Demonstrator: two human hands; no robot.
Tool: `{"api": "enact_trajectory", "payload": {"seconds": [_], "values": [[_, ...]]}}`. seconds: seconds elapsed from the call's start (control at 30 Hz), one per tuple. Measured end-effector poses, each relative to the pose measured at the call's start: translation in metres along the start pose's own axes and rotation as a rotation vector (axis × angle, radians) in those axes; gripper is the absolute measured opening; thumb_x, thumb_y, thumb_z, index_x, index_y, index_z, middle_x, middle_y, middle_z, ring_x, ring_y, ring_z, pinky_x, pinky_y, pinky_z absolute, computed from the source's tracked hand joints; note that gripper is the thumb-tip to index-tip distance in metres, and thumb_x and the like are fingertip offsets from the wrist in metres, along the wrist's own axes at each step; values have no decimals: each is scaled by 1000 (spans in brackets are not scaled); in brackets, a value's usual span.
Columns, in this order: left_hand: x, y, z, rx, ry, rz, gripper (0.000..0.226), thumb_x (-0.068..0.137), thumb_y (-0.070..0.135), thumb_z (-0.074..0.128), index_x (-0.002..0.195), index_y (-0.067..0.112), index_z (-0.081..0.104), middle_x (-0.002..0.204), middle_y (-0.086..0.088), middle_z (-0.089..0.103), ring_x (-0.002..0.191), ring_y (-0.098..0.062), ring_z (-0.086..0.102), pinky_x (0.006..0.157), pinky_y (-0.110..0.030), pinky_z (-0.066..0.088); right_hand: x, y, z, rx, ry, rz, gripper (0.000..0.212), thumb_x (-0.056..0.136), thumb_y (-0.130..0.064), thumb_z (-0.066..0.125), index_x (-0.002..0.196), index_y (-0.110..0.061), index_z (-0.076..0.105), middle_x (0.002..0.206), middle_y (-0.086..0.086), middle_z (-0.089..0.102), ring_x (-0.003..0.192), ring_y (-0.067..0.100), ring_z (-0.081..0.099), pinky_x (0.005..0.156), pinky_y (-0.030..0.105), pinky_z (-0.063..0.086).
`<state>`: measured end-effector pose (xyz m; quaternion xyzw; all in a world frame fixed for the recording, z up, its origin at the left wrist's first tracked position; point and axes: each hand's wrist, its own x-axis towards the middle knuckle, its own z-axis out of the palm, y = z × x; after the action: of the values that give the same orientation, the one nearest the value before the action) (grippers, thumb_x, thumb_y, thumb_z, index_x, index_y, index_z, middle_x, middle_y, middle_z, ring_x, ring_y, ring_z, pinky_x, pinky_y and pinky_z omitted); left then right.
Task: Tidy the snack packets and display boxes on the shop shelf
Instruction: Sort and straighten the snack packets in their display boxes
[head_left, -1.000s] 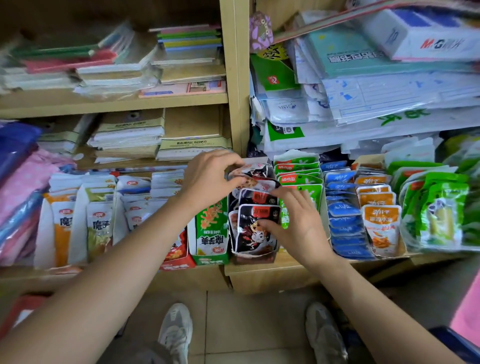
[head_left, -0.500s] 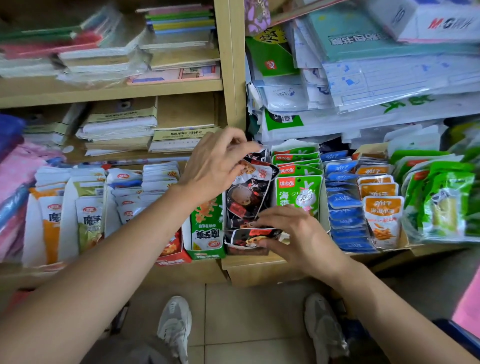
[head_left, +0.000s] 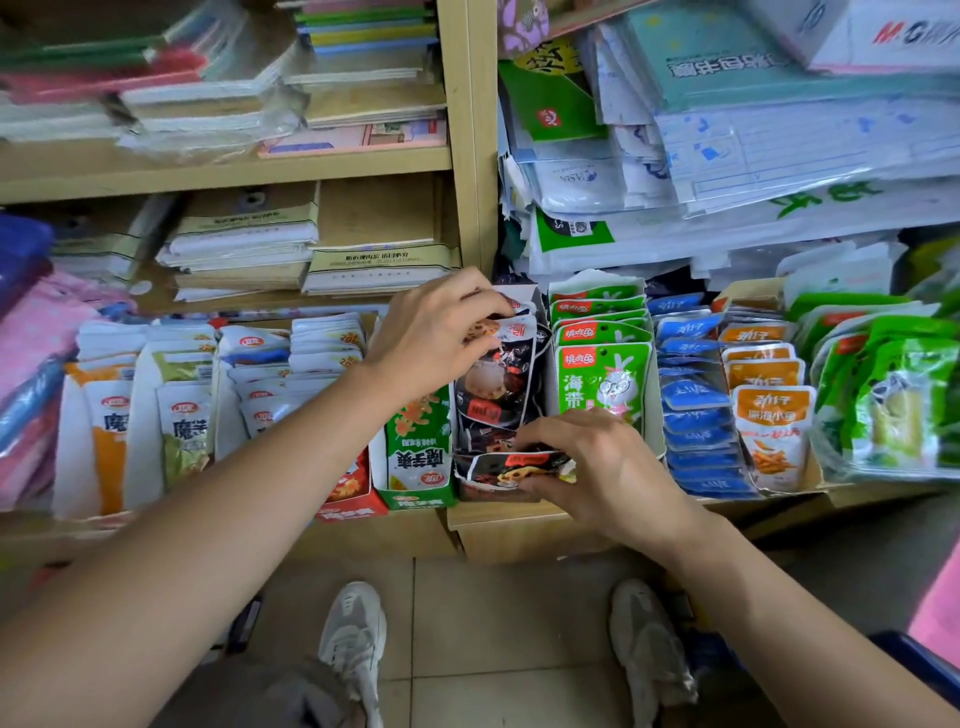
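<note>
A narrow display box holds a row of black snack packets (head_left: 496, 387) with lotus-root pictures. My left hand (head_left: 434, 335) pinches the tops of the packets at the back of that row. My right hand (head_left: 597, 465) grips the front packet (head_left: 511, 467), which is tipped forward and down over the box's front edge. Left of the row stands a green display box (head_left: 418, 457). On the right stand green seaweed packets (head_left: 602, 387), then blue packets (head_left: 693, 415) and orange packets (head_left: 771, 431).
White and orange snack packets (head_left: 140, 415) fill the shelf to the left. Stacks of notebooks (head_left: 244, 244) and paper packs (head_left: 779, 145) sit on the shelves above. Green pickle bags (head_left: 893, 410) lie far right. My shoes (head_left: 353, 644) stand on the tiled floor below the shelf edge (head_left: 519, 519).
My right hand has pulled the front black packet forward and down to the box's front edge. My left hand moved up onto the tops of the rear packets. The view came closer.
</note>
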<state>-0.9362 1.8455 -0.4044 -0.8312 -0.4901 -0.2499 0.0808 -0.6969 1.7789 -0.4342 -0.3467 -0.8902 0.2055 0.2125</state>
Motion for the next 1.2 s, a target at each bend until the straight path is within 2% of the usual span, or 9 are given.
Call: {"api": "enact_trajectory", "payload": {"seconds": [0.2,0.33,0.47,0.6,0.67,0.83,1.0,1.1,1.2], "values": [[1,4,-4,-1,47,-178,21,78,33,83,95,30,71,99,10,66,80,-19,65,63,-27,37,-5,5,-5,-10,2,14,36,79,-36,81,111,-24,68,99,-8,74,88,16,68,81,29,51],[1,7,-11,-111,-44,-252,19,79,34,82,95,36,71,102,14,66,87,-14,64,63,-30,48,2,9,-9,6,24,84,35,82,-31,79,114,-26,65,91,-4,72,79,17,65,72,36,54],[4,2,-24,-318,-226,-296,32,82,29,74,112,41,72,110,20,65,102,-8,62,83,-39,54,26,9,-17,86,179,192,47,84,-22,79,128,-22,61,111,0,70,92,13,62,81,33,55],[-4,10,-43,-632,-270,-426,47,80,11,59,116,38,71,132,13,61,127,-1,50,109,-37,40,47,9,-17,121,235,233,52,84,-20,78,133,-18,59,117,5,69,102,20,63,88,34,52],[-18,20,-43,-534,-210,-409,49,81,29,67,129,41,63,144,17,49,135,0,42,113,-39,35,52,8,-15,109,253,227,53,84,-20,79,133,-16,60,118,7,69,106,21,62,90,29,49],[-47,56,-12,-129,-179,-398,115,63,54,89,157,41,22,157,8,22,142,-19,30,109,-38,36,54,7,-7,149,309,135,56,77,-10,82,127,-10,58,119,3,59,108,9,54,91,28,49],[-50,56,9,-13,-50,-376,113,59,52,91,154,36,32,147,-3,32,128,-26,43,95,-39,52,30,12,-7,14,438,109,48,76,-16,84,118,-10,61,115,0,57,106,13,53,89,39,53],[-46,51,9,-62,3,-379,107,61,47,92,152,32,38,145,-7,36,126,-25,48,94,-35,52,0,18,-3,-94,196,6,34,83,-40,74,108,-17,73,103,-8,69,102,17,53,85,39,50],[-45,48,8,-36,11,-337,108,61,51,91,152,28,36,150,-12,33,128,-31,49,99,-42,50,-21,24,7,-163,-45,-17,29,87,-50,64,102,-28,75,117,-12,64,108,20,50,85,40,39]]}}
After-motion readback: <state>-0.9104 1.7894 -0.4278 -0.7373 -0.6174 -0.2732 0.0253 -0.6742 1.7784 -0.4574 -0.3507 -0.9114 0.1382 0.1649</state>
